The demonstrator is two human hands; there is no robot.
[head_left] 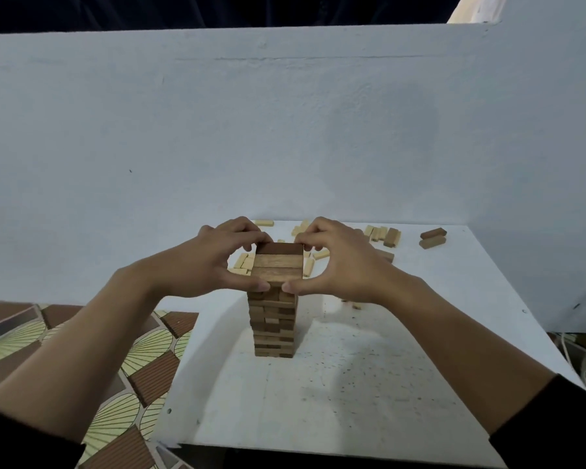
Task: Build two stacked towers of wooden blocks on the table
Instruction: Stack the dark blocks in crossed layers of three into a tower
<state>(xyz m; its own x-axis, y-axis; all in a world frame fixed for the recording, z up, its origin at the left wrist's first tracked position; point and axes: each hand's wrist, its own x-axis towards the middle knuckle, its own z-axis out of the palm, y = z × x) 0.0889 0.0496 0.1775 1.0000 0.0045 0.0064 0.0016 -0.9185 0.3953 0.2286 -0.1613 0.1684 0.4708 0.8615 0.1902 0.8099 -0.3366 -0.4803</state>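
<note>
The tower of dark wooden blocks stands upright about the middle of the table, somewhat nearer to its left edge, and its layers cross each other in turn. Its top layer has three blocks lying side by side, and both hands are on it. The left hand pinches the left ends, with the thumb at the near corner and curled fingers at the far corner. The right hand does the same at the right ends, so the two thumbs come close together at the near edge of the layer. I judge that this grip from both sides serves to press the three blocks together and to square them with the layers below, so that the tower does not lean as it grows. Behind the tower, toward the far edge of the table, loose pale blocks lie scattered, some partly hidden by the hands. They seem to be the stock for the second tower, of which nothing is built yet. Near the far right corner two dark blocks lie one upon the other, well apart from the tower. A white wall closes the table at its far and right edges, and a patterned floor shows beyond the left edge.
</note>
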